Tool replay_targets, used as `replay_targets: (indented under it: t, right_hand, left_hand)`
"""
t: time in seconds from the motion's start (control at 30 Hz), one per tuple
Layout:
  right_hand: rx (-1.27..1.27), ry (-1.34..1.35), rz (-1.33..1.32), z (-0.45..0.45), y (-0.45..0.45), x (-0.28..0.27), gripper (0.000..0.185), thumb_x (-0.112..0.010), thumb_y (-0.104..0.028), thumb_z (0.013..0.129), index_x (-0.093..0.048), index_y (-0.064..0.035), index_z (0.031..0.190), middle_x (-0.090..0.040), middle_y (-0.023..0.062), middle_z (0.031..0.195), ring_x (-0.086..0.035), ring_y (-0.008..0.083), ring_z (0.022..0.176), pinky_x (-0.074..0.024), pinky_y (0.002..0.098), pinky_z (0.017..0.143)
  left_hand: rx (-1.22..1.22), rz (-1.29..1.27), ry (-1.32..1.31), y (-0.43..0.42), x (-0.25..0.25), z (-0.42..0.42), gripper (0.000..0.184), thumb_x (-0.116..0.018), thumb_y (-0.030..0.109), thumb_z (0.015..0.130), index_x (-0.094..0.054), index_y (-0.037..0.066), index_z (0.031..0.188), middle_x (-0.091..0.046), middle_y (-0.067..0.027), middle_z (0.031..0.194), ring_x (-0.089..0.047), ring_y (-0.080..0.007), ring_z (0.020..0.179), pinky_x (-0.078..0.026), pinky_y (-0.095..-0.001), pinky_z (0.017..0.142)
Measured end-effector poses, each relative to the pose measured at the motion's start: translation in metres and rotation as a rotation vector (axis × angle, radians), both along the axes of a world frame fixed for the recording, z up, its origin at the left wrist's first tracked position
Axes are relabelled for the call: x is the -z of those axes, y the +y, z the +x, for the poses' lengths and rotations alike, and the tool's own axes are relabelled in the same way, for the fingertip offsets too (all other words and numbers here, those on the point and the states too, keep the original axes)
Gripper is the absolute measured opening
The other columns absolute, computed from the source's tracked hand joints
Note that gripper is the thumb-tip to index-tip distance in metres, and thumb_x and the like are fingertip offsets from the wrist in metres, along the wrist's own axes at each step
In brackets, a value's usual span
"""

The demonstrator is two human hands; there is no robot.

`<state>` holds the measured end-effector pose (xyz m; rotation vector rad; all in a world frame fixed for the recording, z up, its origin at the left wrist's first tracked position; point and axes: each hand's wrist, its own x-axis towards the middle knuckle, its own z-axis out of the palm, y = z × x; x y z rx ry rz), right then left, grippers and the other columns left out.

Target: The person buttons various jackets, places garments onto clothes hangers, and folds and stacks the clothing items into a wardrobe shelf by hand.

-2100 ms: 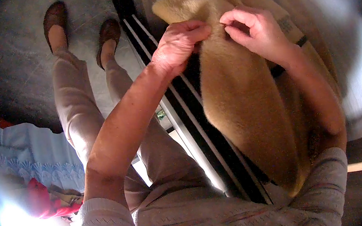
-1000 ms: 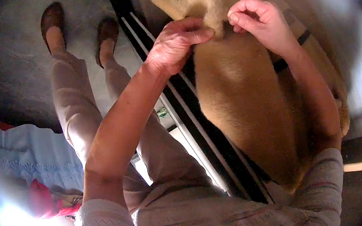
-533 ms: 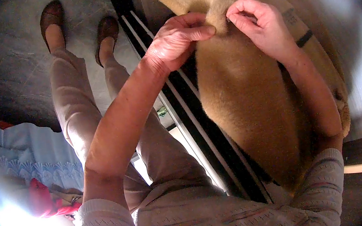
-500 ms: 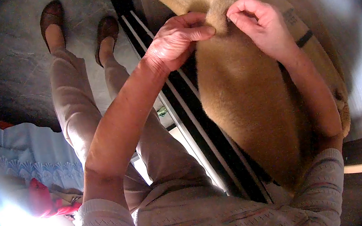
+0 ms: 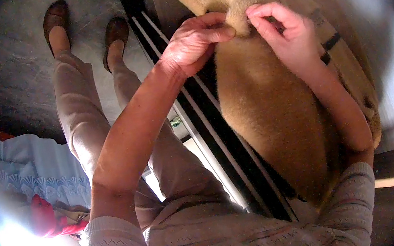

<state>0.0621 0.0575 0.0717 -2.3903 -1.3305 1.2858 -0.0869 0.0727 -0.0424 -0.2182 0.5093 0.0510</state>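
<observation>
A tan, fleecy cloth (image 5: 268,93) hangs or lies over a dark surface on the right, with a bunched fold near its upper end. My left hand (image 5: 198,40) is closed on this fold, pinching it between thumb and fingers. Just right of the fold is my right hand (image 5: 286,29), its thumb and index finger nearly together at the cloth. Whatever lies between those fingertips is too small to make out. Beneath my right forearm lies more tan fabric (image 5: 349,70) with dark bands.
A black edge with pale stripes (image 5: 218,135) runs diagonally beside my legs. Brown shoes (image 5: 57,17) are on the grey floor (image 5: 88,18). At the left are light-blue quilted fabric (image 5: 38,164) and a red item (image 5: 44,212). A pale curved surface (image 5: 386,48) stands at the right.
My right hand has moved in and out near the fold and is now slightly lower than half a second ago. My left hand keeps its pinch; the cloth has shifted slightly right.
</observation>
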Motion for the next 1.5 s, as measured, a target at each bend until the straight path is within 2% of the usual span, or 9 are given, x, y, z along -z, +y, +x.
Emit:
replay_targets:
  t: [0.13,0.23,0.43,0.57,0.67,0.8,0.9,1.13,1.5]
  right_hand:
    - [-0.417,-0.154,0.152,0.000,0.004,-0.004,0.006,-0.059,-0.010,0.078,-0.057,-0.0059,0.082,-0.063,0.0068,0.088,-0.061,0.0234,0.075,-0.0484,0.0312,0.065]
    - [-0.506,-0.130,0.166,-0.002,0.005,-0.005,0.005,-0.058,-0.010,0.077,-0.056,-0.0063,0.080,-0.062,0.0074,0.089,-0.060,0.0276,0.076,-0.0483,0.0348,0.066]
    - [-0.304,0.064,-0.082,0.002,0.010,-0.009,0.008,-0.058,-0.012,0.080,-0.058,-0.0055,0.084,-0.063,0.0058,0.085,-0.061,0.0205,0.076,-0.0472,0.0293,0.069]
    - [0.216,0.368,-0.184,0.010,0.006,0.000,0.016,-0.056,-0.019,0.085,-0.060,-0.0033,0.089,-0.062,0.0007,0.081,-0.057,0.0085,0.076,-0.0448,0.0224,0.065]
    - [0.401,0.330,-0.370,0.012,0.016,-0.003,0.014,-0.055,-0.017,0.085,-0.059,-0.0043,0.090,-0.061,0.0021,0.087,-0.054,0.0079,0.077,-0.0418,0.0202,0.063]
    - [0.495,0.436,-0.325,0.007,0.015,-0.007,0.018,-0.057,-0.022,0.084,-0.061,-0.0056,0.089,-0.059,-0.0018,0.077,-0.052,0.0056,0.070,-0.0412,0.0189,0.057]
    - [0.558,0.531,-0.284,-0.009,0.022,-0.005,0.017,-0.058,-0.021,0.083,-0.061,-0.0059,0.089,-0.056,-0.0029,0.074,-0.052,0.0048,0.067,-0.0410,0.0180,0.054]
    - [0.477,0.626,-0.116,-0.049,0.056,-0.025,0.013,-0.057,-0.017,0.084,-0.060,-0.0049,0.090,-0.057,-0.0025,0.073,-0.051,0.0033,0.064,-0.0410,0.0170,0.051]
    - [0.423,0.554,-0.010,-0.107,0.118,-0.089,0.007,-0.058,-0.010,0.083,-0.059,-0.0042,0.087,-0.058,-0.0014,0.075,-0.051,0.0031,0.063,-0.0425,0.0172,0.052]
  left_hand:
    - [0.010,-0.015,0.027,0.002,-0.002,0.001,0.043,-0.066,0.007,0.072,-0.048,-0.004,0.110,-0.060,-0.0089,0.097,-0.055,-0.0187,0.094,-0.041,-0.0306,0.086]
    - [0.022,-0.008,0.037,-0.001,-0.001,0.002,0.039,-0.065,0.007,0.073,-0.050,-0.003,0.108,-0.060,-0.0089,0.096,-0.055,-0.0187,0.094,-0.041,-0.0305,0.086]
    - [0.036,0.019,0.023,-0.011,0.003,0.003,0.032,-0.062,0.009,0.075,-0.054,-0.002,0.104,-0.060,-0.0080,0.095,-0.056,-0.0183,0.091,-0.042,-0.0296,0.086]
    - [0.069,0.034,0.076,-0.010,0.000,0.004,0.034,-0.061,0.011,0.077,-0.053,-0.002,0.107,-0.060,-0.0076,0.096,-0.056,-0.0171,0.089,-0.042,-0.0284,0.084]
    - [0.116,0.157,0.119,-0.012,0.000,0.004,0.036,-0.061,0.014,0.078,-0.052,-0.003,0.109,-0.060,-0.0070,0.095,-0.056,-0.0152,0.085,-0.043,-0.0270,0.081]
    - [0.205,0.526,0.227,0.015,-0.022,-0.008,0.035,-0.062,0.019,0.079,-0.056,-0.004,0.105,-0.061,-0.0056,0.088,-0.056,-0.0127,0.078,-0.045,-0.0251,0.075]
    - [0.143,0.569,0.212,0.034,-0.029,-0.024,0.030,-0.063,0.019,0.080,-0.059,-0.003,0.099,-0.061,-0.0047,0.083,-0.055,-0.0116,0.073,-0.045,-0.0239,0.070]
    - [-0.052,0.374,0.258,0.072,-0.074,-0.059,0.021,-0.062,0.013,0.080,-0.060,-0.002,0.095,-0.061,-0.0053,0.078,-0.055,-0.0127,0.069,-0.045,-0.0238,0.067]
    - [-0.234,0.511,0.309,0.131,-0.149,-0.109,0.016,-0.067,0.009,0.076,-0.062,0.003,0.090,-0.061,-0.0016,0.077,-0.054,-0.0093,0.069,-0.044,-0.0222,0.066]
